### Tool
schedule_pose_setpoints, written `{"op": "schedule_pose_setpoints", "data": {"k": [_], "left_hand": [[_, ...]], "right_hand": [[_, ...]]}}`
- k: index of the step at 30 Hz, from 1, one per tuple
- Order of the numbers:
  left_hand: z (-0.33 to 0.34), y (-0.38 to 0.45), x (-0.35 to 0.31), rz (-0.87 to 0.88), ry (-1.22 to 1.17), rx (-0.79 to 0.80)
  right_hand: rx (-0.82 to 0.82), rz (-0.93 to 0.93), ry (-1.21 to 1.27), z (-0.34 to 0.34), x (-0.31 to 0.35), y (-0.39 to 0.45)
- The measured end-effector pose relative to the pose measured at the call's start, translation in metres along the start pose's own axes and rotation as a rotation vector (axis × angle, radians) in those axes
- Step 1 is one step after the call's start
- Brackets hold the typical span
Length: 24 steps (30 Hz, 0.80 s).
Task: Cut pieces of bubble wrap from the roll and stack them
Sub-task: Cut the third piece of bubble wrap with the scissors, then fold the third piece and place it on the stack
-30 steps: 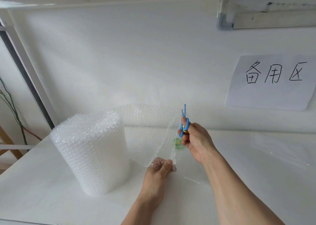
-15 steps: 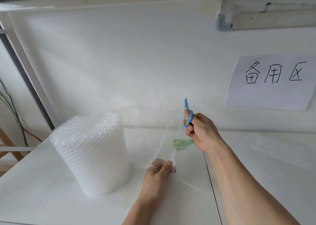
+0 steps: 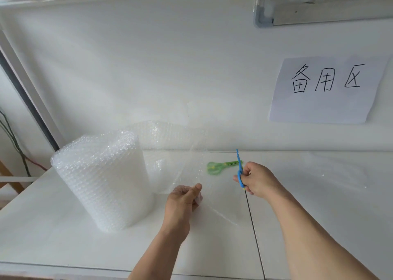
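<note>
A fat roll of bubble wrap (image 3: 102, 179) stands upright on the white table (image 3: 63, 247) at the left. A loose sheet of bubble wrap (image 3: 170, 150) runs from the roll to the right. My left hand (image 3: 182, 201) pinches the sheet's near corner between thumb and fingers. To its right, my right hand (image 3: 258, 179) grips blue scissors (image 3: 239, 169), blades pointing up, a little right of the sheet's edge. Flat clear pieces of bubble wrap (image 3: 331, 169) lie on the table at the right, hard to make out.
Green scissors (image 3: 221, 166) lie flat on the table behind the sheet, just left of my right hand. A paper sign with handwritten characters (image 3: 327, 88) hangs on the white back wall. A seam (image 3: 254, 226) divides the table. Cables hang at the far left.
My right hand with the blue scissors has moved right and down, away from the sheet's edge. The green scissors show more fully. My left hand keeps its pinch on the sheet.
</note>
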<state>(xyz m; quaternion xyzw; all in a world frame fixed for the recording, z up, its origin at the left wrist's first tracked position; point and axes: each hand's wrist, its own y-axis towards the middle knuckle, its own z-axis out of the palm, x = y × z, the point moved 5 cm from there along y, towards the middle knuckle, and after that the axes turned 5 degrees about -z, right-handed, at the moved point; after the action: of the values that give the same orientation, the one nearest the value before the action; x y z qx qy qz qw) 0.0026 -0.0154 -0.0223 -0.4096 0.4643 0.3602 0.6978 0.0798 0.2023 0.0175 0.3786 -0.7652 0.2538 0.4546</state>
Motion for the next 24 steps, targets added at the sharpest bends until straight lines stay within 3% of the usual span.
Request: {"op": "schedule_pose_setpoints", "data": {"k": [3, 6, 16, 24], "left_hand": [[0.0, -0.002, 0.001, -0.033, 0.05, -0.024], [0.001, -0.003, 0.0, -0.034, 0.097, -0.041], [0.006, -0.013, 0.006, -0.117, 0.14, -0.079], [0.015, -0.026, 0.002, -0.019, 0.536, 0.076]], "right_hand": [[0.015, -0.01, -0.298, -0.009, -0.025, -0.002], [0.044, -0.024, -0.442, -0.019, -0.031, -0.001], [-0.023, -0.151, -0.588, -0.025, -0.031, 0.019], [-0.194, -0.235, -0.53, -0.021, -0.044, 0.002]]}}
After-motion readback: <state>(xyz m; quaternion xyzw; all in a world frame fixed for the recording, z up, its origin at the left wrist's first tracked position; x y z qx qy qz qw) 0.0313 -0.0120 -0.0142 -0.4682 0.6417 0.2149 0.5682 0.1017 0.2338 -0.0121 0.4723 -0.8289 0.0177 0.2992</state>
